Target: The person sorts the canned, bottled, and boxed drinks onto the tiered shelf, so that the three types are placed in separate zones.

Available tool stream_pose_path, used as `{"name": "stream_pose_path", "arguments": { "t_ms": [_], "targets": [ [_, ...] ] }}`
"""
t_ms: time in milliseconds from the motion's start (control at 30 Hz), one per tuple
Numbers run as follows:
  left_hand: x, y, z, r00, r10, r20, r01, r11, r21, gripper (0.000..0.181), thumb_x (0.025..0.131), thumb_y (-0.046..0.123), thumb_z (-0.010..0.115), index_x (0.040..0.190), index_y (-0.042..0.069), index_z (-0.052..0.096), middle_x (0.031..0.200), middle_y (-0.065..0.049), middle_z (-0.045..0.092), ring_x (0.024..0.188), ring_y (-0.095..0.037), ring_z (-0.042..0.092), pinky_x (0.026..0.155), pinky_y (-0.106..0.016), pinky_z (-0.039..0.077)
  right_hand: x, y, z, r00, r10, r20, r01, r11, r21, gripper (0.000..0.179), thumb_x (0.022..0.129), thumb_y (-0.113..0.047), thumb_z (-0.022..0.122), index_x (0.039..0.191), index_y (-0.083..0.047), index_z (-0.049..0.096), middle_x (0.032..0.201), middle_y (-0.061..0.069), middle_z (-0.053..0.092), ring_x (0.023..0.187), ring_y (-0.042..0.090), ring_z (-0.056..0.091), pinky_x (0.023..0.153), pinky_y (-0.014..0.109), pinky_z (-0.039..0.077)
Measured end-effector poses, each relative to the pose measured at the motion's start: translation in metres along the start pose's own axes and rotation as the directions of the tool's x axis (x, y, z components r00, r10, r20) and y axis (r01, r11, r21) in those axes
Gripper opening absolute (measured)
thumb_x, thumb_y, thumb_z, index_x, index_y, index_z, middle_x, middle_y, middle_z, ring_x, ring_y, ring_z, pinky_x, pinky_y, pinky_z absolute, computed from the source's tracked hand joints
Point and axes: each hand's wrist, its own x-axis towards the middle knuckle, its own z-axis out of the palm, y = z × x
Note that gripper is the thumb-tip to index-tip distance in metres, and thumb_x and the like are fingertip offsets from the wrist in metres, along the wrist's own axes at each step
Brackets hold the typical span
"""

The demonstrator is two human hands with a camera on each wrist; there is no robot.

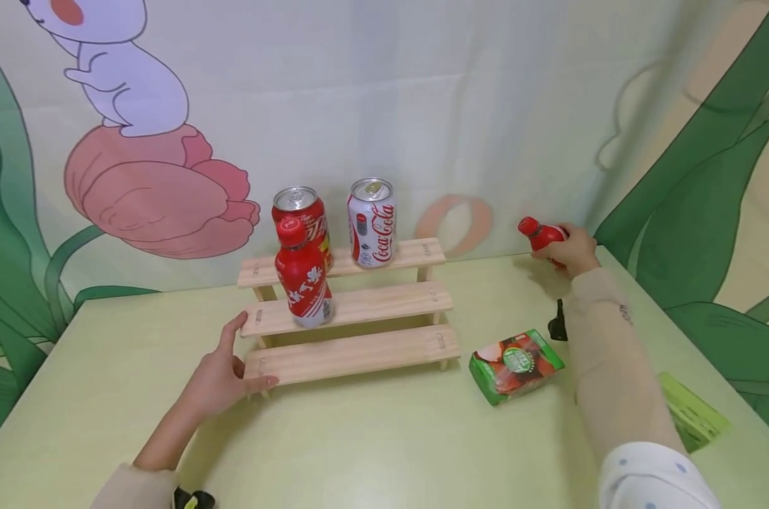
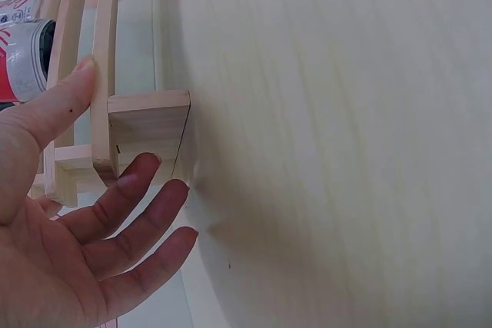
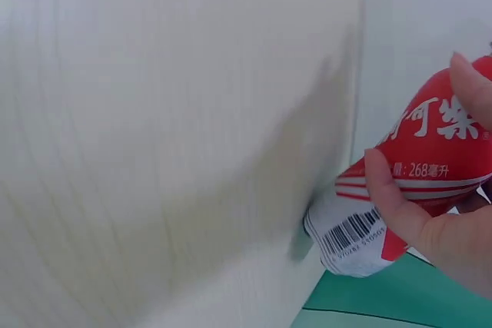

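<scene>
My right hand (image 1: 574, 251) grips a small red drink bottle (image 1: 541, 237) at the table's back right. The bottle tilts with its cap to the left; in the right wrist view its white base is close to the tabletop, and I cannot tell whether they touch. At the left end of a three-step wooden rack (image 1: 359, 353), my left hand (image 1: 215, 375) has its thumb on the lowest step and its forefinger by the middle one. Its other fingers (image 2: 157, 220) spread loosely beside the rack. Another red bottle (image 1: 303, 286) stands upright on the middle step.
On the top step stand a red can (image 1: 297, 203), partly hidden by the bottle, and a white Coca-Cola can (image 1: 372, 226). A green and red carton (image 1: 517, 366) lies right of the rack. Beyond my right sleeve is a green item (image 1: 696, 413). A printed curtain (image 1: 518, 106) hangs behind.
</scene>
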Motion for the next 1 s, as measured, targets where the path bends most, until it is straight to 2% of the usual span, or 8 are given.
{"name": "stream_pose_path", "arguments": {
  "t_ms": [100, 267, 533, 767, 900, 1000],
  "targets": [
    [0.001, -0.001, 0.0, 1.0, -0.003, -0.005, 0.003, 1.0, 0.003, 0.113, 0.07, 0.034, 0.078, 0.146, 0.015, -0.003, 0.062, -0.006, 0.053, 0.054, -0.017, 0.046, 0.05, -0.03, 0.04, -0.007, -0.01, 0.001, 0.998, 0.055, -0.009, -0.052, 0.983, 0.175, 0.073, 0.079, -0.013, 0.07, 0.139, -0.004, 0.03, 0.137, 0.02, 0.031, 0.104, 0.029, 0.039, 0.074, 0.041, 0.049],
    [0.001, 0.0, 0.0, 1.0, -0.007, -0.007, 0.007, 1.0, -0.004, 0.113, 0.07, 0.036, 0.078, 0.146, 0.014, -0.003, 0.065, -0.007, 0.054, 0.056, -0.017, 0.047, 0.051, -0.03, 0.04, -0.016, -0.018, 0.0, 0.995, 0.1, -0.005, -0.09, 0.919, 0.385, 0.069, 0.082, -0.014, 0.067, 0.138, -0.007, 0.028, 0.138, 0.013, 0.03, 0.097, 0.022, 0.042, 0.08, 0.04, 0.048],
    [0.003, 0.001, 0.001, 1.0, 0.008, -0.004, -0.008, 1.0, -0.001, 0.111, 0.071, 0.033, 0.077, 0.145, 0.012, -0.003, 0.064, -0.007, 0.052, 0.055, -0.017, 0.046, 0.051, -0.03, 0.04, -0.035, -0.029, -0.011, 0.99, 0.142, 0.013, -0.13, 0.861, 0.491, 0.068, 0.083, -0.018, 0.066, 0.139, -0.012, 0.028, 0.137, 0.007, 0.031, 0.103, 0.019, 0.04, 0.089, 0.043, 0.041],
    [0.008, 0.001, 0.006, 1.0, 0.014, 0.002, -0.014, 1.0, -0.009, 0.111, 0.071, 0.034, 0.077, 0.146, 0.013, -0.002, 0.069, -0.008, 0.055, 0.058, -0.018, 0.049, 0.053, -0.029, 0.043, -0.055, -0.049, -0.025, 0.971, 0.238, 0.004, -0.199, 0.8, 0.567, 0.074, 0.082, -0.019, 0.067, 0.143, -0.015, 0.023, 0.139, 0.004, 0.03, 0.118, 0.021, 0.034, 0.093, 0.042, 0.038],
    [0.005, 0.003, 0.004, 1.0, 0.002, -0.002, -0.002, 1.0, -0.011, 0.111, 0.071, 0.033, 0.078, 0.146, 0.013, -0.002, 0.071, -0.009, 0.055, 0.059, -0.019, 0.05, 0.054, -0.029, 0.043, -0.064, -0.06, -0.028, 0.959, 0.282, 0.012, -0.231, 0.758, 0.61, 0.076, 0.081, -0.018, 0.068, 0.143, -0.018, 0.024, 0.139, 0.001, 0.031, 0.12, 0.02, 0.032, 0.094, 0.041, 0.038],
    [0.001, 0.003, 0.001, 1.0, -0.004, -0.008, 0.004, 1.0, -0.006, 0.111, 0.071, 0.034, 0.077, 0.146, 0.012, -0.002, 0.071, -0.009, 0.056, 0.06, -0.019, 0.05, 0.054, -0.029, 0.043, -0.072, -0.067, -0.028, 0.959, 0.281, 0.025, -0.234, 0.745, 0.625, 0.076, 0.08, -0.018, 0.069, 0.143, -0.019, 0.026, 0.139, 0.001, 0.031, 0.12, 0.02, 0.032, 0.093, 0.041, 0.039]
  ]
}}
